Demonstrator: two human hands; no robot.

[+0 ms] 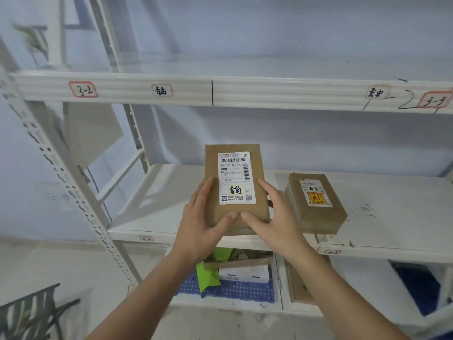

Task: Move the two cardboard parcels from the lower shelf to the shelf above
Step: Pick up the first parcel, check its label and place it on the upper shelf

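Note:
A flat brown cardboard parcel (213, 168) with a white shipping label is tilted up above the lower shelf (157, 192), near its front edge. My left hand (199, 224) grips its left side and near corner. My right hand (274, 217) grips its right side, thumbs meeting on top. A second, smaller cardboard parcel (316, 214) with a white and yellow label lies flat on the lower shelf just to the right, untouched. The upper shelf (269, 93) runs across above, its front rail carrying handwritten tags.
A white perforated upright (73, 197) stands at the left. Below the lower shelf sit a blue plastic crate (232, 290) with a green bag and boxes, a brown box (299, 288) and a dark blue item (416, 285). A dark rack (29, 312) is at the bottom left.

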